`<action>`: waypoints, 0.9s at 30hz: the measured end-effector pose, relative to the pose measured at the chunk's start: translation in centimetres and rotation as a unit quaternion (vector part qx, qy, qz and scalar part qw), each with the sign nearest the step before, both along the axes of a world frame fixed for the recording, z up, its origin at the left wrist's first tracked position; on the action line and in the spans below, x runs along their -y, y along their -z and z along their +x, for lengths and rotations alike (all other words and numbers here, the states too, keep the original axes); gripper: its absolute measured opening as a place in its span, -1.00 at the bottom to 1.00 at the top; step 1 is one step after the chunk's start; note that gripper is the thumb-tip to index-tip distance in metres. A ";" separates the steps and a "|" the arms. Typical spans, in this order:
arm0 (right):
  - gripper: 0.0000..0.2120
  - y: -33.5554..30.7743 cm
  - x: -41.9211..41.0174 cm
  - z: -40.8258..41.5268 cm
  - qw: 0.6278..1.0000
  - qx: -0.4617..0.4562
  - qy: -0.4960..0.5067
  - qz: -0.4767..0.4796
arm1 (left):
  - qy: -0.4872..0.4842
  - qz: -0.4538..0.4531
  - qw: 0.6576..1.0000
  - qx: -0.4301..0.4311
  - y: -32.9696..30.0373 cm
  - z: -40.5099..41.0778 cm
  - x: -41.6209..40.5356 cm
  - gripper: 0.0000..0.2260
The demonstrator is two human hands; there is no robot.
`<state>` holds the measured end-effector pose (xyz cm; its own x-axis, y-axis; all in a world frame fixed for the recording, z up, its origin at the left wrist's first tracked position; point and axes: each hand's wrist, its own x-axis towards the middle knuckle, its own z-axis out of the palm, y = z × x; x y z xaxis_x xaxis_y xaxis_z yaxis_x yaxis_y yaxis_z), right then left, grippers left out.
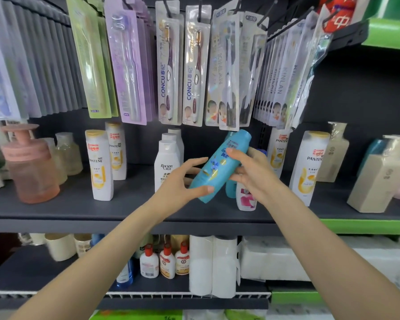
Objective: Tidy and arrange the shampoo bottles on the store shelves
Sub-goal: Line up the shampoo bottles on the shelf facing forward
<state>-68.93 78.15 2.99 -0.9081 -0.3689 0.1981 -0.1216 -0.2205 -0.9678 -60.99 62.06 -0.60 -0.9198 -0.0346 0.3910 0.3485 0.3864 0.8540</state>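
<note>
A teal shampoo bottle (219, 165) hangs tilted above the dark middle shelf (79, 209), cap end up and to the right. My left hand (183, 181) holds its lower end, thumb across the front. My right hand (252, 172) grips its upper half from the right. Behind the hands stand a white Rejoice bottle (165, 165), a small white bottle with a pink flower label (246, 199) and a second teal bottle (230, 190), mostly hidden. White Pantene bottles stand at the left (99, 167) and at the right (308, 167).
Packaged toothbrushes (171, 65) hang on hooks just above the shelf. A pink pump bottle (30, 167) stands at far left, beige cartons (376, 183) at far right. The lower shelf holds small red-capped bottles (166, 262) and white paper rolls (213, 266).
</note>
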 end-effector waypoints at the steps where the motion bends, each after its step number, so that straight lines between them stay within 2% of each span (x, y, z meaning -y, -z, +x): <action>1: -0.75 -0.1 -0.2 -0.1 1.000 -0.011 -0.006 -0.004 | -0.002 0.001 1.000 0.001 -0.3 -0.4 -0.2 -0.51; 4: -0.71 -0.2 -0.7 -0.4 0.999 -0.030 -0.017 -0.015 | -0.015 -0.001 1.000 -0.005 -1.2 -1.9 -0.4 -0.49; 8: -0.73 0.2 -1.0 -0.5 0.998 -0.054 -0.019 0.011 | 0.007 -0.004 1.000 -0.027 -2.3 -3.6 -1.2 -0.61; 11: -0.76 0.5 -1.4 -0.8 0.991 -0.121 -0.013 0.046 | 0.016 0.000 0.999 -0.047 -2.2 -4.4 -1.9 -0.57; 15: -0.75 0.2 -2.2 -2.1 0.953 -0.251 0.046 0.162 | -0.022 -0.032 0.995 -0.091 -0.9 -5.4 -2.1 -0.48; 20: -0.74 -1.1 -3.5 -5.6 0.884 -0.332 0.168 0.284 | -0.116 -0.034 0.989 -0.086 0.2 -7.5 -1.5 -0.47; 23: -0.75 -1.6 -3.6 -7.6 0.855 -0.358 0.193 0.321 | -0.142 -0.037 0.986 -0.076 0.8 -9.6 -1.2 -0.47; 27: -0.71 -1.8 -3.4 -9.9 0.846 -0.343 0.168 0.371 | -0.172 -0.052 0.982 -0.056 1.7 -12.8 -1.3 -0.49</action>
